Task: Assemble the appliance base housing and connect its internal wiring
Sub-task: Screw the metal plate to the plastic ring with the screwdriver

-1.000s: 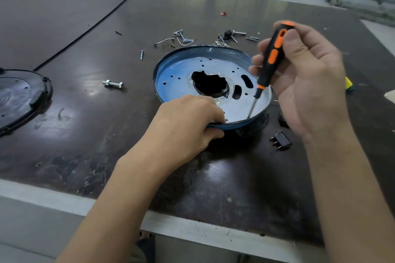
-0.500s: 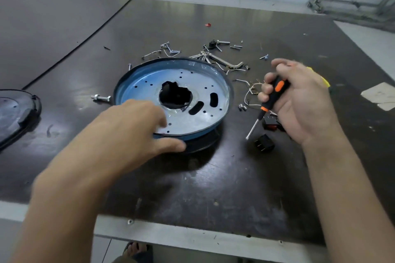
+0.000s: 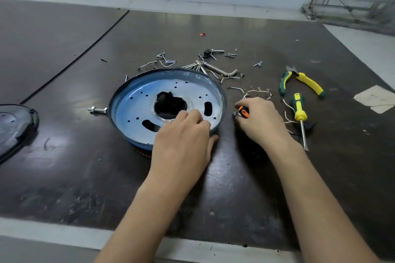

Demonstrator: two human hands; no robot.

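The table (image 3: 64, 166) carries the blue base housing (image 3: 132, 104) at its centre, a black cover (image 3: 15, 126) at its left edge. The left hand (image 3: 183, 141) grips the housing's near rim, hiding it; the right hand (image 3: 263, 119) curls round an orange screwdriver (image 3: 243, 111), near pliers (image 3: 308, 80) and loose screws (image 3: 230, 55).

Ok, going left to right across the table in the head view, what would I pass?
From the left: black cover → loose bolt → blue housing → right hand gripping the orange screwdriver → yellow screwdriver → paper scraps.
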